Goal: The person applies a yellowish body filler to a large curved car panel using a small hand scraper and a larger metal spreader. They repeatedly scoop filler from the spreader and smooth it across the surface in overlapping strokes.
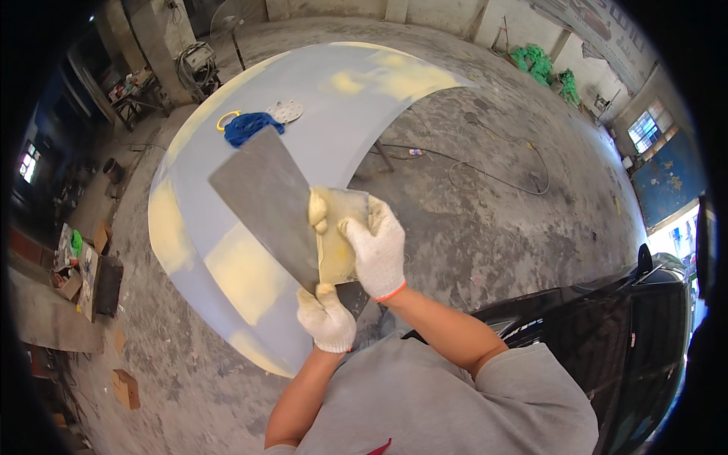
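Note:
My left hand, in a white knit glove, pinches the lower corner of a flat grey mixing board, which is held tilted in front of me. In my gloved right hand is a wide, cream-smeared putty spreader, gripped between thumb and fingers. Its left edge meets the board's right side. A thick lump of cream putty clings along that edge. Beneath and beyond the board lies a large curved grey car body panel, bearing several pale yellow filler patches.
A blue cloth, a yellow ring and a white perforated sanding disc rest on the panel. A cable winds over the concrete floor. A black car stands close at the right. Cardboard boxes lie at the left.

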A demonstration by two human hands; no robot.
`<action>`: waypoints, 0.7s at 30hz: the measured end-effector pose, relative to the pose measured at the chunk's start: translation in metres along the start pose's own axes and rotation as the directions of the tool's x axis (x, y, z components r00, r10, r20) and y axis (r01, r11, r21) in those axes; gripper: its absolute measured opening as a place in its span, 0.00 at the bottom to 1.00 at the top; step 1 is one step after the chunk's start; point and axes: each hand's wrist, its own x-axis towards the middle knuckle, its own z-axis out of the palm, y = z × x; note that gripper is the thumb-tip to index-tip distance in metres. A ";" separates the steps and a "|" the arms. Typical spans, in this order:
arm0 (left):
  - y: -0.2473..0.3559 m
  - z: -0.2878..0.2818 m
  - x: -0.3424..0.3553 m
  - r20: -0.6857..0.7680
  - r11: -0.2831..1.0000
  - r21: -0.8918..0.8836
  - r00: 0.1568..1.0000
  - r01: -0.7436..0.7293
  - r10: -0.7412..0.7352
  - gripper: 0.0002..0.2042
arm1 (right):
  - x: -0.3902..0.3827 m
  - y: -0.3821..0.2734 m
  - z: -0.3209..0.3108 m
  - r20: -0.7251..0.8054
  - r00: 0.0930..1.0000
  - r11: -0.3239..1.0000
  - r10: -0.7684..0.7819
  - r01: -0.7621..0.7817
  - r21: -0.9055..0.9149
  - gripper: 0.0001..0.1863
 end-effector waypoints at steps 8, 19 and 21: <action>-0.011 0.097 -0.002 0.161 0.993 0.032 0.980 0.115 -0.118 0.12 | 0.113 -0.058 -0.068 -0.010 0.998 0.980 -0.059 0.060 0.188 0.24; 0.030 0.246 0.049 0.098 0.968 -0.037 0.965 0.248 -0.243 0.19 | 0.171 -0.028 -0.190 0.440 0.859 0.601 -0.263 0.503 -0.622 0.18; 0.026 0.258 0.064 0.093 0.962 -0.011 0.958 0.273 -0.271 0.19 | 0.178 -0.031 -0.215 0.464 0.885 0.601 0.034 0.353 -0.718 0.16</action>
